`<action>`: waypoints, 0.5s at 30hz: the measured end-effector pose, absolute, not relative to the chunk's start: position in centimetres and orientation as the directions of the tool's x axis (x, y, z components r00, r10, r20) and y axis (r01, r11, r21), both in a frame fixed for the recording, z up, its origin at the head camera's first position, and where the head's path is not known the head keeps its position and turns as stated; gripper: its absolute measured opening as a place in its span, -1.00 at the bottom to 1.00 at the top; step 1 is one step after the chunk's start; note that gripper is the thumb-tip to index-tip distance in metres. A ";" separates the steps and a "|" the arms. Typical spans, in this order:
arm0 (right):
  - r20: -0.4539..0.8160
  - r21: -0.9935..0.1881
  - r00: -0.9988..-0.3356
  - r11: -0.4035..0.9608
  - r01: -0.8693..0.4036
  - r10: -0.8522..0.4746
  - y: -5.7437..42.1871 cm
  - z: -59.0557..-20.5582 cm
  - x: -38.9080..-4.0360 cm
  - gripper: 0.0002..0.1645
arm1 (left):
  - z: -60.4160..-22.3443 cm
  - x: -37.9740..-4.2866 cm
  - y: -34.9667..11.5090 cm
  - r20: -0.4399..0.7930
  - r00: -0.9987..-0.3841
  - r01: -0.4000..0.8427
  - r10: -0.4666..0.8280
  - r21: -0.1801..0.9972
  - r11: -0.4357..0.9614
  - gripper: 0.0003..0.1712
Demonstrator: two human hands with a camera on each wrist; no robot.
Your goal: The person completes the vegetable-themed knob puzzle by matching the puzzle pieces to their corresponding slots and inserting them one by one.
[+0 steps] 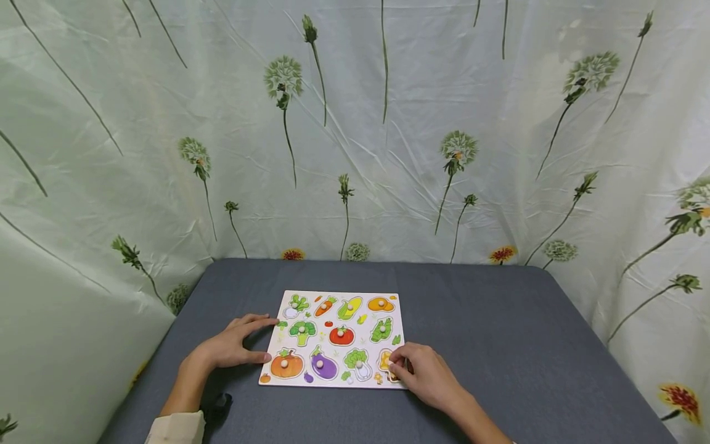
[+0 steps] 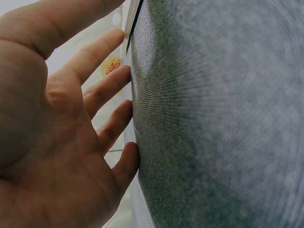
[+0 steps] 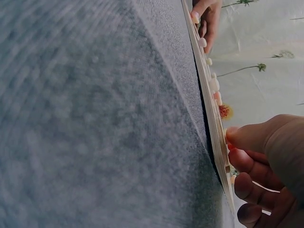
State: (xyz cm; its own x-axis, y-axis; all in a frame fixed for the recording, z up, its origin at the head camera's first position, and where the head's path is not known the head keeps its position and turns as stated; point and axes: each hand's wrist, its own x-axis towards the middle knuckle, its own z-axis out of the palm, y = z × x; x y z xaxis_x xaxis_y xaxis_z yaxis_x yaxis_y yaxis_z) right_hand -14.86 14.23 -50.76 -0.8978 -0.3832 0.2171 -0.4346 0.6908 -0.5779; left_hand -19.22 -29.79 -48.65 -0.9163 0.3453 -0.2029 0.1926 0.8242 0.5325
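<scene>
A white vegetable knob puzzle board [image 1: 355, 302] lies flat on the table in the head view, its pictured pieces sitting in their places. At its lower right corner my right hand [image 1: 424, 373] pinches the knob of the mushroom puzzle piece [image 1: 384, 357], which the fingers partly cover. In the right wrist view the thumb [image 3: 242, 137] and index finger meet right at the board's upper face. My left hand [image 1: 230, 345] rests at the board's left edge, thumb and index finger spread along it. The left wrist view shows its fingers [image 2: 102, 54] extended, holding nothing.
A dark grey cloth covers the table [image 1: 488, 320]. Behind and beside it hangs a pale curtain [image 1: 388, 154] printed with dandelions. A small black object [image 1: 219, 407] lies beside the left wrist. Pale knobs [image 3: 214, 84] stick up from the pieces.
</scene>
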 end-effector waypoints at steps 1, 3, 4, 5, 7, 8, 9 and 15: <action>0.216 -0.574 -0.899 0.695 -0.433 -0.382 14.2 -50.8 -14.9 -0.92 | -48.6 -19.2 -29.8 -0.203 -0.916 0.193 0.346 0.532 0.824 -0.05; 0.215 -0.566 -0.901 0.704 -0.429 -0.376 14.2 -50.7 -14.8 -0.92 | -48.6 -19.2 -29.8 -0.203 -0.916 0.192 0.345 0.534 0.823 -0.05; 0.214 -0.560 -0.903 0.711 -0.426 -0.372 14.2 -50.7 -14.8 -0.92 | -48.6 -19.2 -29.8 -0.203 -0.916 0.192 0.345 0.534 0.823 -0.05; 0.214 -0.555 -0.905 0.716 -0.423 -0.368 14.2 -50.7 -14.8 -0.92 | -48.6 -19.2 -29.8 -0.204 -0.916 0.191 0.345 0.534 0.823 -0.05; 0.214 -0.546 -0.908 0.727 -0.417 -0.360 14.2 -50.7 -14.8 -0.92 | -48.6 -19.2 -29.7 -0.206 -0.916 0.190 0.345 0.534 0.824 -0.04; 0.214 -0.542 -0.909 0.732 -0.414 -0.357 14.2 -50.7 -14.8 -0.91 | -48.5 -19.2 -29.7 -0.206 -0.916 0.190 0.345 0.534 0.824 -0.04; 0.213 -0.538 -0.910 0.735 -0.413 -0.355 14.2 -50.7 -14.8 -0.91 | -48.5 -19.2 -29.7 -0.207 -0.916 0.189 0.344 0.534 0.824 -0.04; 0.216 -0.537 -0.911 0.736 -0.412 -0.352 14.0 -50.7 -14.8 -0.90 | -48.6 -19.2 -29.7 -0.212 -0.916 0.182 0.340 0.534 0.826 -0.05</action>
State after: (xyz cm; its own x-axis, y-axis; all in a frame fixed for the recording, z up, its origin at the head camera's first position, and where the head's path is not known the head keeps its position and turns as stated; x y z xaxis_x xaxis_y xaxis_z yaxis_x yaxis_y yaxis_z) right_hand -14.83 14.01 -50.67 -0.9106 -0.3522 0.2162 -0.4122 0.7357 -0.5374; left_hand -19.23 -29.68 -48.55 -0.9163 0.3396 -0.2123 0.1825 0.8259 0.5335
